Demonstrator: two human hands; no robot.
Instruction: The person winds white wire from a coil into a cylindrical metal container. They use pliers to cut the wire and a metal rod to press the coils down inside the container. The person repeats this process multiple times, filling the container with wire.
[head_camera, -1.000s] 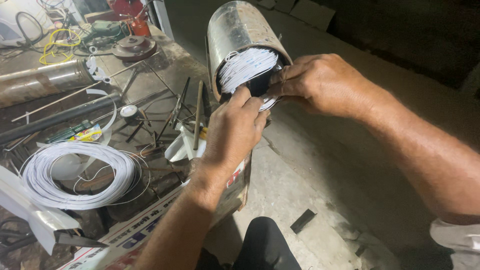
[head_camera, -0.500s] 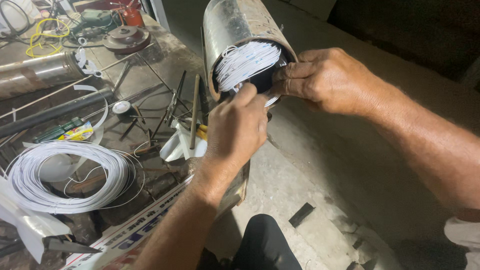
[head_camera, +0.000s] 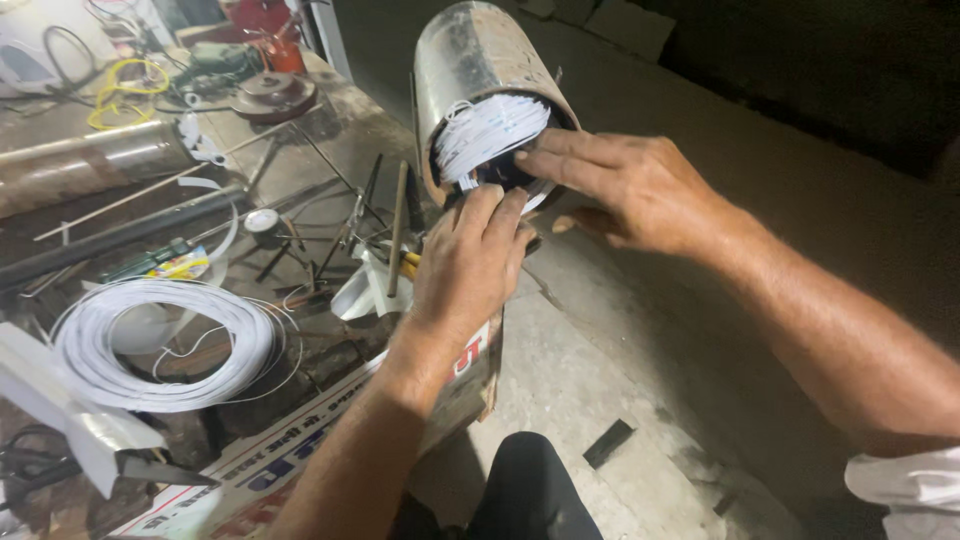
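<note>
The metal cylinder (head_camera: 478, 75) stands tilted at the far edge of the cluttered surface (head_camera: 330, 150), its open end turned toward me and packed with white strips (head_camera: 490, 130) around a dark core. Compared with half a second ago, my right hand (head_camera: 630, 190) has shifted from gripping the rim at the side: its fingers (head_camera: 560, 165) now lie stretched flat across the mouth, pressing on the white strips. My left hand (head_camera: 470, 265) has barely moved; it stays below the opening with its fingers (head_camera: 495, 205) curled up against the lower rim. I judge the work has gone from steadying the cylinder to pushing the strips in or holding them down. The right fingers are extended and pressing, not closed around anything; whether the left fingertips pinch a strip or only touch the rim I cannot tell, since they are tucked into the shadow of the mouth. The inside of the cylinder past the strips is dark, and its base is hidden behind my left hand. Nearer me on the left lies a white wire coil (head_camera: 150, 345), and thin metal rods (head_camera: 398, 230) are scattered beside it.
</note>
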